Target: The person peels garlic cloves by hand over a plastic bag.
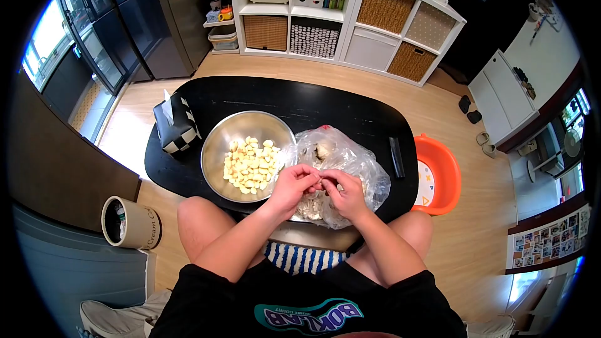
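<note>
My left hand [294, 188] and my right hand [346, 193] meet fingertip to fingertip above a clear plastic bag [370, 178]. Both are closed in a pinch on a small garlic clove, mostly hidden by the fingers. Inside the bag lie a garlic bulb [323, 150] and pale papery skins [311, 208]. Left of the bag, close by my left hand, stands a wide steel bowl [216, 144]. Many peeled garlic cloves [250, 166] cover its bottom.
A checkered tissue box [176, 123] stands at the left of the black table [300, 103]. A dark, narrow object [396, 157] lies at its right side. An orange tub [446, 175] is on the floor at right, a cream bin [131, 222] at left.
</note>
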A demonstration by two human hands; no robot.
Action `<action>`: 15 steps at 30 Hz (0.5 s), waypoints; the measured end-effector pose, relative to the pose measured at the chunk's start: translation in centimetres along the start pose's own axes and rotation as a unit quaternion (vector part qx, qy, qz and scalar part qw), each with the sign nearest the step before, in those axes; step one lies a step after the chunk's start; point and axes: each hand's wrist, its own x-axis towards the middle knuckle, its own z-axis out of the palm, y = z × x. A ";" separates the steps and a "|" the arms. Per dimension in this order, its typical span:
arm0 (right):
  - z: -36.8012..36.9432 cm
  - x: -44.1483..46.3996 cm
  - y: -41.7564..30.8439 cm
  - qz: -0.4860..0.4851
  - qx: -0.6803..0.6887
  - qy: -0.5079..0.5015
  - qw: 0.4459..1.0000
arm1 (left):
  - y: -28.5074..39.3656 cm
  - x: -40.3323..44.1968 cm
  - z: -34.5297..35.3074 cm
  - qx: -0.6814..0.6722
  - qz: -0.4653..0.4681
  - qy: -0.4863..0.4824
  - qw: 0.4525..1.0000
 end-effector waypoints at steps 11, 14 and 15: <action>0.2 -0.4 0.9 -0.007 -0.020 0.000 1.000 | 0.2 0.0 0.0 0.003 0.000 0.009 1.000; 0.3 -0.4 1.0 -0.009 -0.025 0.000 1.000 | 0.1 0.0 0.0 0.007 0.007 0.008 1.000; 0.3 -0.4 0.9 -0.008 -0.025 0.000 1.000 | 0.2 0.0 0.0 0.008 0.007 0.008 1.000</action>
